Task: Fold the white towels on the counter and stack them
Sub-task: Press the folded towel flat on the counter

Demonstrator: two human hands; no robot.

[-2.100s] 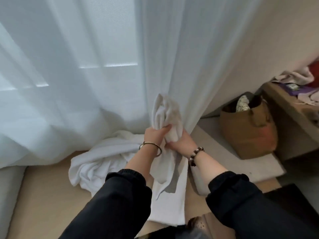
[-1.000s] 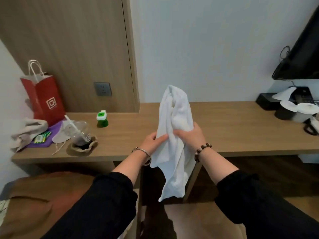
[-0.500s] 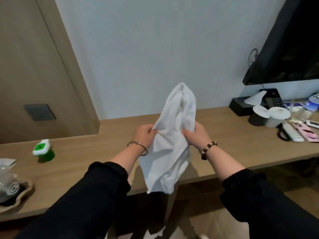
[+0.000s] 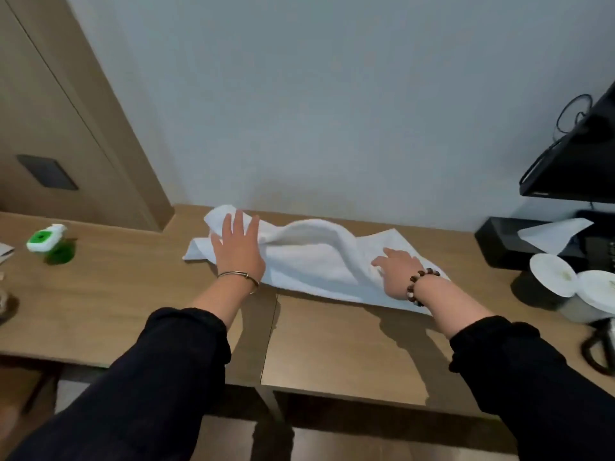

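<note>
Mid-frame on the counter [image 4: 332,344] we list one rumpled white towel [image 4: 316,261], our left hand [image 4: 238,252] flat on its left end, fingers spread, our right hand [image 4: 396,272] resting loose-fingered on its right, gripping nothing; at far right, a black box [image 4: 496,242] holds a tissue [image 4: 555,237].

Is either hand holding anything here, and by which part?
Nothing is lifted. The left hand is spread flat over the left end of the crumpled white cloth towel; the right hand rests on its right part, any grip there unclear.
</note>
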